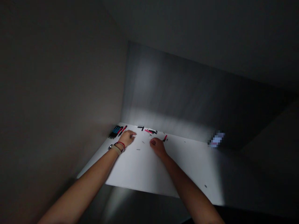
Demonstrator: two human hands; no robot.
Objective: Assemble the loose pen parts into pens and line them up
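My left hand (126,137), with a watch and bracelets on its wrist, is low over the white tabletop (144,168). Its fingers are curled together, and a small pale bit shows at their tips, too small to name. To its left lies a row of blue and black pens (115,132), with a red and black pen (123,130) beside them. My right hand (158,147) is closed, thumb against fingers; whatever it may hold is hidden. Just behind it lies a red and black pen part (165,138). The two hands are apart.
Behind the hands lie black pen parts (140,128) and a pile of red and black pieces (151,131). Small grey bits (138,149) are scattered about, one dark bit (205,186) near the front right. A pixelated bright object (216,139) stands at right. Walls border the left and back.
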